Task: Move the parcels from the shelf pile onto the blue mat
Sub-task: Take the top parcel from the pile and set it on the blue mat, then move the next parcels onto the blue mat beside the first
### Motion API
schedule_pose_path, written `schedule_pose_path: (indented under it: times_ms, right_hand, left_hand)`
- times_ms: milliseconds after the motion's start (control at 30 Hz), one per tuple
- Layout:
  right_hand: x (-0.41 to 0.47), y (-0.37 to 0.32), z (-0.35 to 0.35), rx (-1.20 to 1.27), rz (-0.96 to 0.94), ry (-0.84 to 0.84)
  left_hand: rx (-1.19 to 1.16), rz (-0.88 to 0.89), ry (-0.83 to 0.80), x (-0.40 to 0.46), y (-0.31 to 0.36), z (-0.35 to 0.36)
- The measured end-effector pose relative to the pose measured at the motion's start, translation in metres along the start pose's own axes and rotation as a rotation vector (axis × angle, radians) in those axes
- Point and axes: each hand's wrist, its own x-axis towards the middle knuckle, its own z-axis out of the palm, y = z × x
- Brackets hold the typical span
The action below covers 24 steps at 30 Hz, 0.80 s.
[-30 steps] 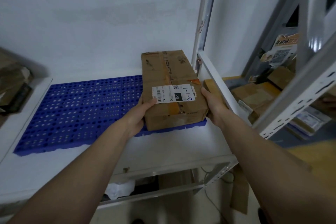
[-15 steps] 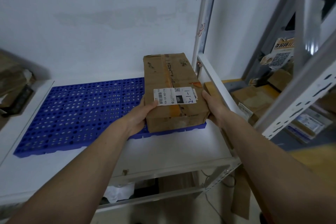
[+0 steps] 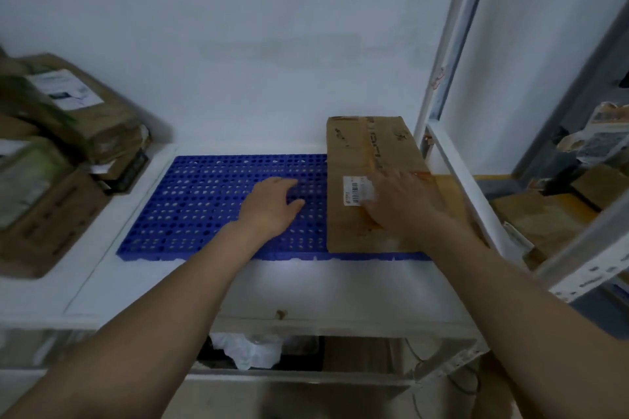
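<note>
Neither hand has hold of anything: the right hand (image 3: 396,202) lies over the top of the cardboard parcel (image 3: 366,160) with its fingers spread and fairly straight, covering part of the white barcode label (image 3: 354,193), and the left hand (image 3: 272,206) is out over the bare blue mat (image 3: 211,201) just left of the parcel, palm down, fingers loosely extended (whether it actually touches the mat cannot be told, as the hand is blurred). The parcel lies flat on the right end of the mat, right of the frame's centre, its long side running away from the camera and its near edge close to the mat's front edge. The mat, perforated with rows of round holes, sits on a white shelf (image 3: 306,286) against a white wall. At the left edge of the frame a pile of parcels (image 3: 58,153) in brown card and greenish wrapping rests on the same shelf, well apart from the mat's left end. To the right, past a white metal upright (image 3: 442,71), more cardboard boxes (image 3: 544,214) lie in the neighbouring bay. Below the shelf front, something white and crumpled (image 3: 245,349) shows in the dim space underneath.
</note>
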Motion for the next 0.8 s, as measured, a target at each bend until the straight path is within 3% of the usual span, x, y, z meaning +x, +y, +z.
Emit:
schedule_pose_path:
  times_ms: [200,467,800]
  right_hand:
    - [0.012,-0.071,0.015,0.0,-0.22,-0.122]
    - [0.001,-0.188,0.017,0.018,-0.394,-0.225]
    - [-0.059,-0.383,0.024,0.051,-0.579,-0.183]
  left_hand:
    - [0.27,-0.142,-0.025,-0.048,-0.044,-0.033]
    - [0.27,-0.324,0.098,-0.126,-0.119,-0.108]
    - [0.28,-0.503,0.21,-0.254,-0.257,-0.192]
